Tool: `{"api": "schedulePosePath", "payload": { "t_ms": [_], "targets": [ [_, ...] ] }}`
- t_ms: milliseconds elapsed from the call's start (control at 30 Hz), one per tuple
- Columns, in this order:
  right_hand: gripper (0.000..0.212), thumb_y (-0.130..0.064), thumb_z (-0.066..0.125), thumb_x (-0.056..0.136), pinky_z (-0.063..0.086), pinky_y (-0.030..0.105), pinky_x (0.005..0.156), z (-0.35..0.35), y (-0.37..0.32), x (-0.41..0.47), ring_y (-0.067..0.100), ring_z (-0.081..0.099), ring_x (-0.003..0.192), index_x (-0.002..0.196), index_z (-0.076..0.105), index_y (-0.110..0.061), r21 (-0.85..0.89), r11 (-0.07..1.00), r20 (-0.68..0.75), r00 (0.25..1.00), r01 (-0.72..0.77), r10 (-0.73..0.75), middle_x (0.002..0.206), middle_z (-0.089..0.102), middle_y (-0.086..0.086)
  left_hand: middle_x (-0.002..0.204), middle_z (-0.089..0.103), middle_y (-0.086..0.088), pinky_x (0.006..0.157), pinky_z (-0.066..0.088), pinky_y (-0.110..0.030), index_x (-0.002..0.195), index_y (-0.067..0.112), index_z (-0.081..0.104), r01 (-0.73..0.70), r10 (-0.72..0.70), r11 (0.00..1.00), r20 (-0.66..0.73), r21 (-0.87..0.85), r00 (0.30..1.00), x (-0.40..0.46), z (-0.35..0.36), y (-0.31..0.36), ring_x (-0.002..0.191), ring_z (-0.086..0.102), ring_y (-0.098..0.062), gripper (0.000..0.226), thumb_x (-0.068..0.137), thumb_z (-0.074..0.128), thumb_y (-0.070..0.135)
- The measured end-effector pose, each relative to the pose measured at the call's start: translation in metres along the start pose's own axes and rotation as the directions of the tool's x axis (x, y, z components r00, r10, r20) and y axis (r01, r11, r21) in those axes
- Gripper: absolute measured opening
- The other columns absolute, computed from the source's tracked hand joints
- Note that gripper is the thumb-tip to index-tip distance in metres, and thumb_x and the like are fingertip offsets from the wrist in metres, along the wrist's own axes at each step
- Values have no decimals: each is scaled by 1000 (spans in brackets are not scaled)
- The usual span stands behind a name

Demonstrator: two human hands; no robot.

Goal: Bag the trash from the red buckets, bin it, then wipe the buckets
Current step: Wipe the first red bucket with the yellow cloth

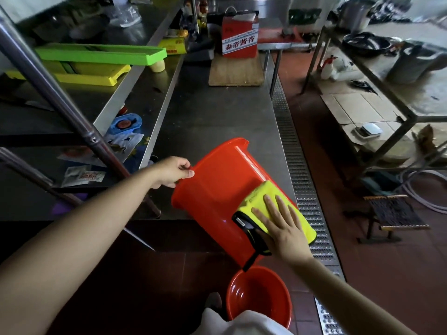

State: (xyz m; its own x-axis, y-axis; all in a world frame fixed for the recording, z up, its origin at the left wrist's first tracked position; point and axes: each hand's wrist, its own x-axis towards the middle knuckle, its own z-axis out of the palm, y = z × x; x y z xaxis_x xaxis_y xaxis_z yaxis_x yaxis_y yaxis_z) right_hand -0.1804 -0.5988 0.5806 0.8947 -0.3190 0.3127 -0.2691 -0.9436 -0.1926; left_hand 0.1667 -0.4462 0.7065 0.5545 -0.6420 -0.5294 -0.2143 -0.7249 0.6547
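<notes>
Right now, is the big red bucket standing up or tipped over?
Tipped over. The big red bucket lies slanted, its side facing up; the left hand grips its rim while the right hand presses a yellow cloth on it.

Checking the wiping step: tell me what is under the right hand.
A yellow cloth lies under the right hand, pressed flat on the tipped red bucket's outer wall. The wall beneath the cloth is covered.

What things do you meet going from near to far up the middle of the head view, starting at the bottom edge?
Floor bucket → yellow cloth → tilted bucket → wooden board → red box.
</notes>
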Motion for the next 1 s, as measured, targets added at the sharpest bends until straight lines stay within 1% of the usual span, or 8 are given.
{"api": "schedulePosePath", "payload": {
  "t_ms": [133, 233, 333, 467, 600, 767, 900, 1000],
  "targets": [
    [57, -57, 39, 101, 32, 59, 113, -2, -6, 4, 36, 14, 153, 155, 31, -39, -30, 999, 32, 999, -12, 13, 166, 19, 4, 134, 58, -2, 104, 42, -50, 146, 25, 41, 115, -148, 978, 198, 172, 969, 7, -18, 44, 123, 52, -25, 60, 92, 66, 21],
    [61, -56, 44, 100, 31, 60, 113, -2, -5, 2, 36, 10, 153, 156, 25, -41, -29, 1000, 46, 999, -10, 11, 168, 14, 3, 140, 54, -1, 110, 35, -53, 147, 24, 40, -5, 0, 998, 80, 65, 997, 22, 3, 84, 125, 52, -23, 61, 92, 64, 33],
    [68, -51, 55, 97, 31, 61, 113, -1, -8, 2, 36, 9, 153, 157, 23, -41, -30, 1000, 69, 998, -8, 10, 168, 12, 2, 130, 61, -9, 98, 46, -35, 135, 14, 55, -159, 170, 982, -116, 101, 979, 43, 38, 108, 111, 60, -22, 49, 94, 59, 41],
    [65, -53, 50, 99, 31, 60, 113, -3, -10, 2, 35, 9, 154, 157, 22, -43, -13, 999, 66, 997, -44, 45, 168, 10, 1, 110, 69, -20, 95, 50, -44, 106, 4, 69, -112, 167, 976, -322, 185, 932, 71, 67, 111, 103, 64, -34, 39, 97, 52, 37],
    [55, -59, 32, 102, 30, 59, 114, -8, -21, 16, 35, 11, 153, 154, 29, -44, -20, 996, 77, 993, -88, 89, 167, 15, -1, 98, 70, -20, 86, 53, -42, 91, 1, 67, -211, 241, 970, -392, 119, 888, 74, 70, 98, 94, 66, -35, 38, 95, 52, 36],
    [58, -66, 21, 98, 20, 60, 118, -20, -27, 61, 34, 2, 154, 152, 31, -48, -61, 962, 104, 957, -266, 271, 168, 8, -5, 125, 65, -5, 99, 43, -24, 127, 6, 63, -396, 316, 896, -341, -199, 885, 60, 74, 79, 115, 59, -14, 38, 96, 60, 27],
    [59, -69, 17, 97, 12, 57, 121, -27, -21, 104, 30, -7, 154, 153, 23, -51, -63, 961, 135, 952, -269, 275, 168, 0, -9, 138, 56, -5, 102, 35, -19, 137, 8, 54, -366, 312, 896, -231, -250, 921, 53, 74, 53, 122, 49, -6, 45, 96, 60, 27],
    [58, -66, 22, 99, 11, 58, 121, -22, -25, 122, 31, -10, 154, 154, 19, -50, -109, 975, 167, 964, -192, 208, 168, -4, -9, 138, 55, -4, 106, 37, -26, 138, 11, 53, -295, 256, 917, -170, -268, 951, 46, 63, 36, 124, 50, -12, 45, 97, 60, 28]
  ]
}}
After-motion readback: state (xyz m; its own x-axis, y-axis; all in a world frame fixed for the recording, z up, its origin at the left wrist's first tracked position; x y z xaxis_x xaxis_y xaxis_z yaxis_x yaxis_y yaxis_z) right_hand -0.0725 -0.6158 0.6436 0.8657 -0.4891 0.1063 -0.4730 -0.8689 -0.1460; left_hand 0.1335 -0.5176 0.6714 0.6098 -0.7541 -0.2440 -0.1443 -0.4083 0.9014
